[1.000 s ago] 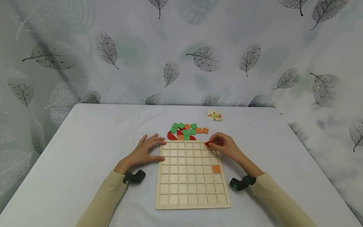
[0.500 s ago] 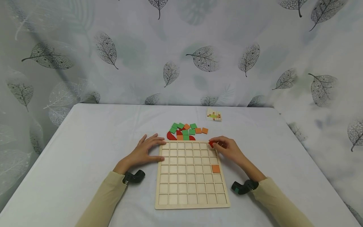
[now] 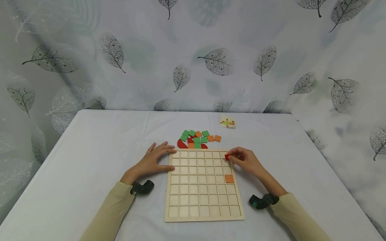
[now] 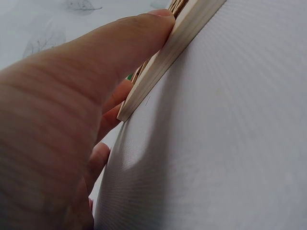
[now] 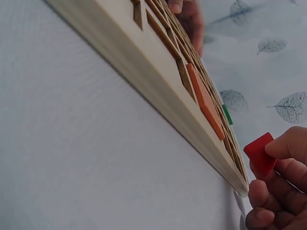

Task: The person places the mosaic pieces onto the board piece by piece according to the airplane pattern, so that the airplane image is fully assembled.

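Observation:
A wooden grid board [image 3: 197, 200] lies flat on the white table. My left hand [image 3: 154, 160] rests at its upper left edge, fingers spread, with the thumb and a fingertip touching the frame. Between thumb and fingers my right hand [image 3: 245, 161] pinches a small red tile [image 5: 262, 152], held over the board's right edge near the upper right corner. One orange square tile [image 3: 229, 178] sits in a cell of the rightmost column. Part of the red tile is hidden by the thumb in the right wrist view.
Beyond the board's far edge lies a loose group of green tiles [image 3: 197, 140], orange tiles [image 3: 210, 138] and red rounded pieces [image 3: 182, 144]. A small pattern card [image 3: 227, 122] lies farther back. A leaf-print cloth [image 3: 144, 77] hangs behind the table.
My right hand has moved slightly right and toward me along the board's upper right corner, turning the red tile as it went. The left hand has stayed in place.

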Demonstrator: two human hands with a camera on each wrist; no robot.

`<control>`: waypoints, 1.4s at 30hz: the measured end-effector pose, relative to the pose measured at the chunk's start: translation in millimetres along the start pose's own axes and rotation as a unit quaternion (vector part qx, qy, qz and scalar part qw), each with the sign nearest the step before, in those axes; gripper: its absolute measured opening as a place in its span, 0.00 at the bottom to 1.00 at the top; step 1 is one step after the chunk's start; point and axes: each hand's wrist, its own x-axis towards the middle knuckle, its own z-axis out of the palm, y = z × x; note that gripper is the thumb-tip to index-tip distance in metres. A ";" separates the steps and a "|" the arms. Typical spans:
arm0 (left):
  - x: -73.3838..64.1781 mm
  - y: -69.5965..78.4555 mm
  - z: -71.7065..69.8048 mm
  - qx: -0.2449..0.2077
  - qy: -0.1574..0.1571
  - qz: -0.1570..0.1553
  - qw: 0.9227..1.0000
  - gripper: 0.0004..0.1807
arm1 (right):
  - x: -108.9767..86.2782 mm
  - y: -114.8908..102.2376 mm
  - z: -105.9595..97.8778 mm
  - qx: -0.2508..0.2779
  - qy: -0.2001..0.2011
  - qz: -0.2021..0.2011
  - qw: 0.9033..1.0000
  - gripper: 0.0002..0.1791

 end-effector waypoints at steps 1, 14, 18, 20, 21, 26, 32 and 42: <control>0.0 0.1 0.0 0.000 0.000 0.000 1.000 0.32 | -0.6 0.6 0.2 0.003 -0.001 0.001 1.000 0.09; 0.5 0.5 -1.0 -0.003 0.000 0.001 1.000 0.31 | -9.5 -2.1 -3.1 0.037 -0.020 0.059 0.997 0.12; 1.3 -0.2 -0.4 0.000 -0.001 0.001 1.000 0.32 | -12.1 -1.1 -4.0 0.045 -0.028 0.053 0.997 0.13; 1.6 -0.7 0.2 0.002 -0.001 0.000 1.000 0.32 | -13.2 0.3 -4.4 0.048 -0.032 0.048 0.997 0.13; 1.7 -0.8 0.4 0.003 -0.001 0.000 1.000 0.32 | -13.9 1.0 -4.6 0.049 -0.034 0.045 0.997 0.13; 1.2 -0.4 0.3 0.004 -0.001 -0.002 1.000 0.32 | -17.6 2.4 -4.4 0.050 -0.051 0.033 0.997 0.10; 0.8 0.2 0.1 0.000 0.001 -0.002 1.000 0.31 | -22.7 1.5 -3.1 0.054 -0.067 0.008 0.996 0.07; 0.9 -2.4 1.4 0.004 -0.001 -0.004 1.000 0.32 | -25.1 6.2 7.0 0.055 -0.017 -0.027 0.998 0.05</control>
